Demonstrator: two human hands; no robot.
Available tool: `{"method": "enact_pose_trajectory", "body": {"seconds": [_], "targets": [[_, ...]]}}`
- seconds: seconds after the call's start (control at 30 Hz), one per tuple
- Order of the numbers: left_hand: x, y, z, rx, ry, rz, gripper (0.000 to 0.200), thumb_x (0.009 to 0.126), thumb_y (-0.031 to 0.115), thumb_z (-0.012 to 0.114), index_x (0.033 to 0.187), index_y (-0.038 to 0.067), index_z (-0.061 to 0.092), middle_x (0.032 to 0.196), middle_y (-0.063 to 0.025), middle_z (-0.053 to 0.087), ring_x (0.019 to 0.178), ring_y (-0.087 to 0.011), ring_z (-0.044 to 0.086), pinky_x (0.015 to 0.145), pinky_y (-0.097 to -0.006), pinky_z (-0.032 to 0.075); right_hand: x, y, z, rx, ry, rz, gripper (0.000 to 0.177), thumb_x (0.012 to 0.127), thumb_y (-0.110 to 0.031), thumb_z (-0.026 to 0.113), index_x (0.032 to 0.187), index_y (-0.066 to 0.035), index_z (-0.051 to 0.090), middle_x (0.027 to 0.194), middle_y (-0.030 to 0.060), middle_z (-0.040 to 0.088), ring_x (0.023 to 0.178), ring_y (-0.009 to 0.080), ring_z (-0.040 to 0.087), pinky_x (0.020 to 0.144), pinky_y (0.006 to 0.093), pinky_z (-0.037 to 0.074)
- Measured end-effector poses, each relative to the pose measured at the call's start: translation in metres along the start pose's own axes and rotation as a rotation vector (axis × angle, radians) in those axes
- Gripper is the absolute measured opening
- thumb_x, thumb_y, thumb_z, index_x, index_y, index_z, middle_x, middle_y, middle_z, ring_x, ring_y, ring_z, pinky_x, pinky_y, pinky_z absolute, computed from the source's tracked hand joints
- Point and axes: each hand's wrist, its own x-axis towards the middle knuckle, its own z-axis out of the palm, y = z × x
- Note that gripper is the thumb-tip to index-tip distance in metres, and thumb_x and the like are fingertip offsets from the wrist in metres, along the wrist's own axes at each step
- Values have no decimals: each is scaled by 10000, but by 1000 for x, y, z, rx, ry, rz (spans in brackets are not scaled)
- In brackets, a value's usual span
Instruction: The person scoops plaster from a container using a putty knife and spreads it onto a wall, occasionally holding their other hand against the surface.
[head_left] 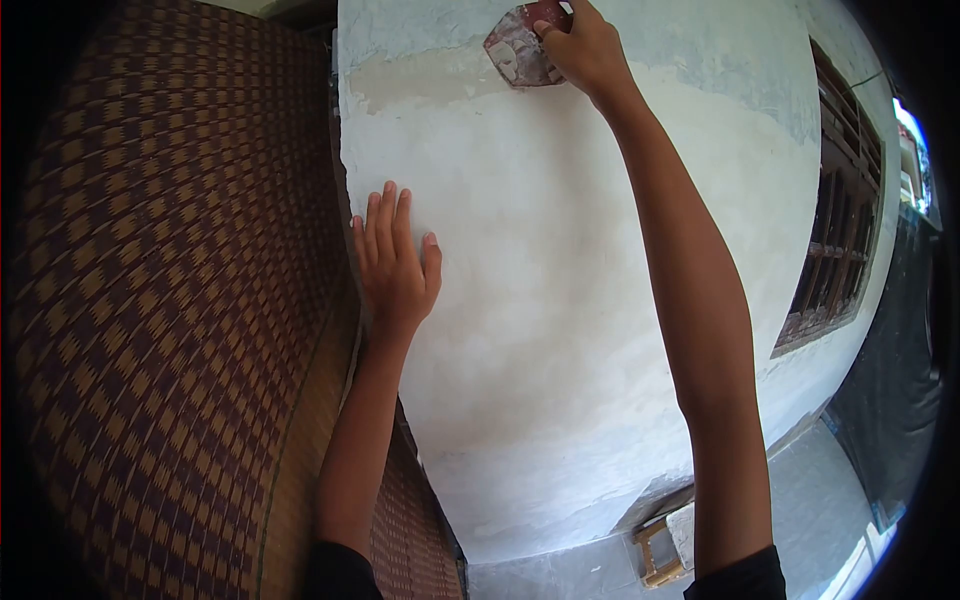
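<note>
My right hand (582, 45) reaches up high and grips a reddish putty scraper (522, 48), its blade smeared with pale filler. The scraper lies against the upper part of a whitish wall (540, 270). Just left of it runs a damp-looking greyish band of filler (425, 80). My left hand (395, 260) rests lower down near the wall's left edge, palm to the surface, fingers stretched out and holding nothing.
A brown checked woven mat (170, 260) hangs along the left side. To the right, a dark wooden barred window (835, 220) is set in the wall. Below are a grey floor (560, 575) and a small wooden stool-like object (655, 555). Dark sheeting (890, 350) hangs far right.
</note>
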Motion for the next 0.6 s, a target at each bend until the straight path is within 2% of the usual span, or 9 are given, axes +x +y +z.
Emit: {"method": "enact_pose_trajectory", "body": {"seconds": [0.07, 0.13, 0.23, 0.37, 0.4, 0.5, 0.53, 0.57, 0.6], "targets": [[-1, -1, -1, 6, 3, 1, 557, 923, 159, 510, 1447, 22, 381, 1513, -169, 371, 1431, -348, 306, 1174, -544, 205, 2, 3, -3, -13, 9, -17, 282, 906, -123, 624, 1175, -52, 574, 1030, 232, 688, 964, 333, 673, 830, 394, 522], [0, 1, -1, 4, -12, -18, 560, 919, 157, 517, 1446, 24, 383, 1512, -169, 373, 1432, -347, 306, 1176, -543, 203, 3, -2, -13, 120, 69, 126, 291, 905, -118, 621, 1182, -46, 569, 1024, 241, 685, 968, 358, 670, 836, 399, 519], [0, 0, -1, 5, -3, -11, 562, 917, 156, 522, 1446, 24, 384, 1511, -168, 374, 1432, -346, 308, 1176, -543, 205, -10, -19, -3, 138, 12, 25, 281, 913, -113, 609, 1178, -34, 564, 1023, 245, 685, 971, 363, 674, 835, 404, 520], [0, -2, 0, 3, 0, -6, 563, 917, 158, 523, 1445, 23, 385, 1512, -168, 373, 1431, -347, 310, 1175, -545, 208, -7, 0, -5, -35, 107, 56, 238, 932, -105, 572, 1158, -30, 562, 1021, 244, 690, 956, 335, 680, 824, 403, 524], [-1, -1, 0, 6, -4, -11, 562, 916, 157, 523, 1444, 21, 385, 1513, -168, 373, 1432, -348, 309, 1174, -546, 209, -6, 1, -11, 56, 110, 129, 240, 935, -100, 567, 1165, -30, 555, 1035, 248, 685, 944, 342, 680, 822, 401, 525], [0, 0, -1, 10, -5, -12, 560, 918, 160, 521, 1442, 19, 386, 1515, -167, 370, 1432, -349, 307, 1173, -546, 210, -11, -8, -6, 151, 127, 67, 247, 938, -104, 573, 1171, -26, 547, 1046, 252, 679, 925, 348, 683, 818, 397, 528], [0, 1, -1, 10, -6, -9, 559, 919, 163, 519, 1442, 17, 385, 1517, -167, 368, 1433, -350, 306, 1173, -546, 210, -15, -20, -3, 189, 38, 147, 263, 934, -106, 579, 1180, -24, 538, 1048, 255, 675, 918, 352, 683, 820, 399, 526], [0, 1, -1, 8, -7, -7, 559, 919, 163, 519, 1442, 17, 385, 1517, -167, 368, 1433, -350, 306, 1173, -546, 210, -16, -6, 9, 4, 62, -20, 273, 930, -87, 577, 1191, -26, 528, 1040, 255, 677, 913, 361, 683, 803, 401, 531], [0, 0, 0, 7, -6, -6, 559, 920, 163, 518, 1443, 18, 385, 1519, -167, 366, 1434, -350, 304, 1173, -548, 210, -13, 9, 13, -25, 90, 2, 274, 929, -83, 574, 1193, -26, 524, 1037, 263, 673, 916, 374, 681, 805, 407, 530]]}}
